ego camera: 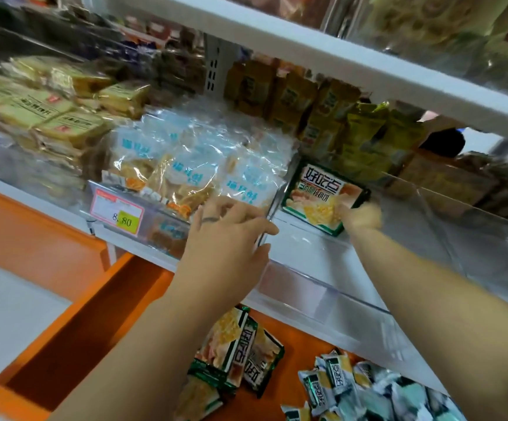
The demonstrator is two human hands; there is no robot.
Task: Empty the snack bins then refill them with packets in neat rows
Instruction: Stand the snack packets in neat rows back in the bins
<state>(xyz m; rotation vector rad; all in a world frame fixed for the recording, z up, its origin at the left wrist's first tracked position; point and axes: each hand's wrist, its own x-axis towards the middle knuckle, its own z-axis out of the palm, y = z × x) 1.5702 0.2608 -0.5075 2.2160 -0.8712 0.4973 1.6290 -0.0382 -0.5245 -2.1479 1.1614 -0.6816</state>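
A clear plastic snack bin (331, 287) on the white shelf is nearly bare inside. My right hand (360, 215) grips a green-edged biscuit packet (319, 192) by its near end, at the bin's back left corner. My left hand (231, 235) holds the clear divider wall (272, 208) between this bin and the one to its left, thumb and fingers on either side. Below the shelf, on the orange ledge, lie more green biscuit packets (237, 350) and a pile of small green and white packets (365, 387).
The bin to the left holds clear bags with blue print (192, 165) behind a price tag reading 8.80 (117, 211). Farther left are stacked tan packets (49, 113). Yellow bags (331, 117) stand at the back. A white shelf (368, 68) hangs overhead.
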